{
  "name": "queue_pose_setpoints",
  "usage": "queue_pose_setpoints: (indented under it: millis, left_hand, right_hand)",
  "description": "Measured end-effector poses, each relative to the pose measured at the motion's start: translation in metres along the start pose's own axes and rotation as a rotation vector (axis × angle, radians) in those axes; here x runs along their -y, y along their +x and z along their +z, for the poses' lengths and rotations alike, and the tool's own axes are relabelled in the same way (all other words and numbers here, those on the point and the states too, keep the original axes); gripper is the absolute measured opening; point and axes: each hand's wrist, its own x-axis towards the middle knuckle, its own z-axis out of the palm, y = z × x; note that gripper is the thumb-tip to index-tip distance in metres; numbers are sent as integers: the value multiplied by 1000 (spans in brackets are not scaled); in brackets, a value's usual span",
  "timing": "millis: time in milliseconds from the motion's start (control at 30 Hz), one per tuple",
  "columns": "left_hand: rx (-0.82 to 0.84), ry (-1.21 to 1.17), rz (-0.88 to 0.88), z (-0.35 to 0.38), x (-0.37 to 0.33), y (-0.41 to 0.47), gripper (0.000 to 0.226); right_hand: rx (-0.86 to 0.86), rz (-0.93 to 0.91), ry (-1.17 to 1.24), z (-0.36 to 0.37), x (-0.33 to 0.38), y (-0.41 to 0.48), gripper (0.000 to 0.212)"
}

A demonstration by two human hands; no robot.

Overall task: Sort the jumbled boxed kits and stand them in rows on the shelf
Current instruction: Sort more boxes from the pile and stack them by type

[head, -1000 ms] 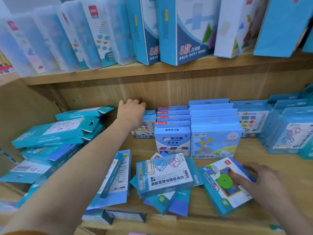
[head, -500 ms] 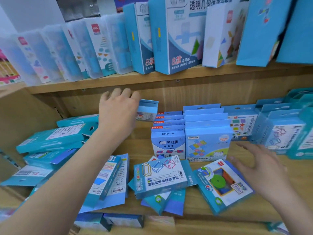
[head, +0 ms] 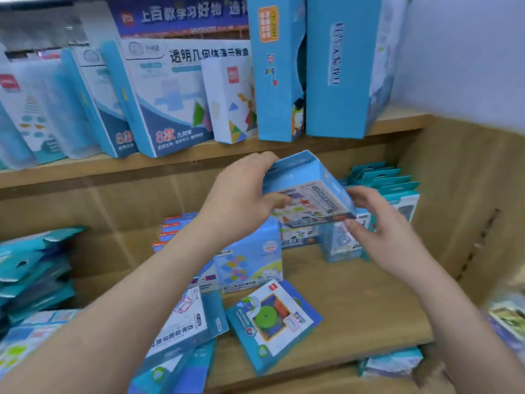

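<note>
Your left hand (head: pixel 241 203) and right hand (head: pixel 377 223) both grip one blue kit box (head: pixel 308 191) (tilted), centre frame, fingers curled round its edges.

Inside a school-supplies shop: wooden display shelf (head: pixel 355 302) crowded with blue retail-boxed learning kits (head: pixel 250 260), many in identical copies; hang-tab packs (head: pixel 380 180) standing in a row at the back right; larger geometry sets (head: pixel 170 103) lined up on the upper shelf (head: pixel 85 169); printed promotional banner (head: pixel 176 15) in Chinese running overhead; red brand logos (head: pixel 232 78) and product titles on the carton faces
</note>
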Motion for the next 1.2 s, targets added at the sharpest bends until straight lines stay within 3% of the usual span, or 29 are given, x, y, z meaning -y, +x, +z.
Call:
queue_pose_setpoints:
  millis: [133, 567, 833, 1100, 1200]
  left_hand:
    - [86, -4, -28, 38, 3, 32, 37]
    - [356, 93, -88, 88, 36, 67, 32]
    - [505, 391, 17, 118, 29, 86, 44]
    - [429, 628, -81, 145, 33, 75, 40]
    - [438, 671, -61, 154, 39, 70, 54]
  right_hand:
    - [20, 79, -55, -10, -34, 6, 53]
    - [219, -54, -526, 14, -74, 45, 54]
    - [237, -142, -709, 16, -77, 49, 49]
    - [253, -158, -702, 19, -78, 50, 51]
    - [259, -161, -698, 20, -76, 50, 51]
